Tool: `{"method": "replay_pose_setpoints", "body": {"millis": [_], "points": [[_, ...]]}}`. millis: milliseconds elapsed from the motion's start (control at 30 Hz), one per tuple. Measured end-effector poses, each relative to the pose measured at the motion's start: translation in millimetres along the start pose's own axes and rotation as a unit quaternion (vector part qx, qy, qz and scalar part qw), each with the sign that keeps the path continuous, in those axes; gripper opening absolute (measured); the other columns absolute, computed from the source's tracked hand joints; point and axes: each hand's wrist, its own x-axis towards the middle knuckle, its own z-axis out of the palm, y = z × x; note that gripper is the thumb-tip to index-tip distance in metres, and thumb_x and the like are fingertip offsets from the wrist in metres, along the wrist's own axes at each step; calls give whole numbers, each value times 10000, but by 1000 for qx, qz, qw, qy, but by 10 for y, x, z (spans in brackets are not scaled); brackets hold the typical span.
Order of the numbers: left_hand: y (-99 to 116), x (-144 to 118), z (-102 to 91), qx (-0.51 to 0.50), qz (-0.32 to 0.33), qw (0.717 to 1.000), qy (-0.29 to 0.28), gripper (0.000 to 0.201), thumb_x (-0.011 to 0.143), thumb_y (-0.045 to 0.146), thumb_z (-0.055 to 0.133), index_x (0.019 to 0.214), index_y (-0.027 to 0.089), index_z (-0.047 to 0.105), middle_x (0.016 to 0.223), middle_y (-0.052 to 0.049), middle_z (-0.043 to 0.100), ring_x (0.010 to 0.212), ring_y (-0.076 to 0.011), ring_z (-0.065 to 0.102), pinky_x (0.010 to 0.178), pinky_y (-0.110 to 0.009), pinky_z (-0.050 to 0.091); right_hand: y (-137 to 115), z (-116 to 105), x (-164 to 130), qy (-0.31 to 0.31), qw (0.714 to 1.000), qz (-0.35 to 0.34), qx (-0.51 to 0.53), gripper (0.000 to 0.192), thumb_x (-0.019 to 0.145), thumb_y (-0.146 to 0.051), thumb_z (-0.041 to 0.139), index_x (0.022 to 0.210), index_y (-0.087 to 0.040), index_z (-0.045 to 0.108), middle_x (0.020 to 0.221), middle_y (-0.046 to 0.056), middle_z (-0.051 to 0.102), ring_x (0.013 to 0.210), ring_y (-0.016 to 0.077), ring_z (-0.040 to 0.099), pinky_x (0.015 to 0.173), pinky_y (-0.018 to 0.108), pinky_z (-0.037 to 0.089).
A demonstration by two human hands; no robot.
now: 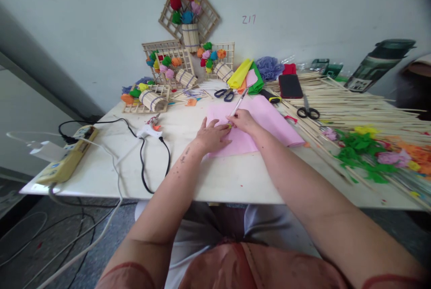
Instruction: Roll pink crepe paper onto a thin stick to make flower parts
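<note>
The table (101, 176) carries pink paper (269, 120) near its front edge (sticks (353, 100) piled well right). The left hand (212, 136) lies flat, fingers spread, on the paper; the right hand (243, 120) pinches a pen (238, 104), tip on the paper.

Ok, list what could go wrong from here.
1. The left hand lies flat on the pink sheet close to the pen in the right hand; the tip could catch a finger.
2. The glue gun lies on the table with its cord looped near the left forearm; a snag may drag it.
</note>
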Motion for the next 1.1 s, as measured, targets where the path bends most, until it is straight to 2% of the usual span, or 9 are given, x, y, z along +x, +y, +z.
{"method": "replay_pose_setpoints", "body": {"millis": [233,400,800,1100], "points": [[-1,3,6,-18,10,1000,-5,518,885,474,316,1373,304,336,1448,23,328,1306,-233,271,1085,-490,112,3,-17,-25,11,999,-22,-39,195,745,-298,588,716,-114,646,705,74,674,647,143,606,592,223,448],[-7,15,33,-21,18,1000,10,531,880,455,320,1367,246,354,1446,3,331,1291,-235,296,1063,-419,212,21,-6,-14,6,998,-23,-50,197,745,-303,585,720,-119,650,721,72,677,658,141,602,588,216,434],[-12,17,53,-27,25,999,22,526,875,438,328,1354,223,374,1438,-2,345,1285,-231,305,1062,-390,220,13,0,-9,5,996,-24,-86,216,747,-327,573,715,-127,648,693,60,654,628,140,569,587,230,414],[-43,43,94,-30,31,999,25,519,882,431,332,1347,207,381,1434,-23,349,1290,-245,303,1056,-398,232,-38,1,-7,9,990,-29,-138,217,758,-309,571,761,-109,657,784,89,675,701,155,593,629,235,421]]}}
